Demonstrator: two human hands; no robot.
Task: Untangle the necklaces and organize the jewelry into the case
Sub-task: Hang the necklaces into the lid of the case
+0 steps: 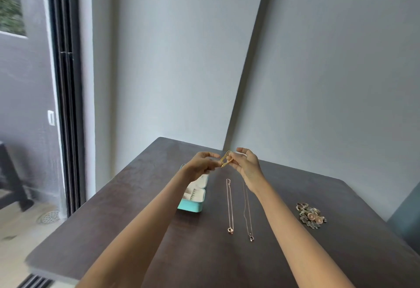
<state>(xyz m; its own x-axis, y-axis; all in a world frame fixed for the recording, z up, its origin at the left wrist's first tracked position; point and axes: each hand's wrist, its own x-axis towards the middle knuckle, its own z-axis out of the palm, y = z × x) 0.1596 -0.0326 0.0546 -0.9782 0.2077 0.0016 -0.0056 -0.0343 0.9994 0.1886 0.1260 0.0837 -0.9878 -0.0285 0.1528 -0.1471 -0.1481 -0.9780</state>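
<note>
jewelry case (193, 199): turquoise, lid open, pale compartments, centre-left on dark worktop (113, 231), partly behind left forearm. left hand (201, 162) and right hand (247, 165): raised above frame centre, both pinching gold necklace (225, 161) stretched between fingertips. two thin chains, first (229, 206) and second (247, 215): laid straight, side by side, pendants nearest the viewer. small jewelry heap (311, 215): right of worktop.

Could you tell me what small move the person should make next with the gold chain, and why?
Probably lower the gold chain, pinched between left hand and right hand, straight onto the table beside the two laid-out necklaces, since it looks untangled.
</note>
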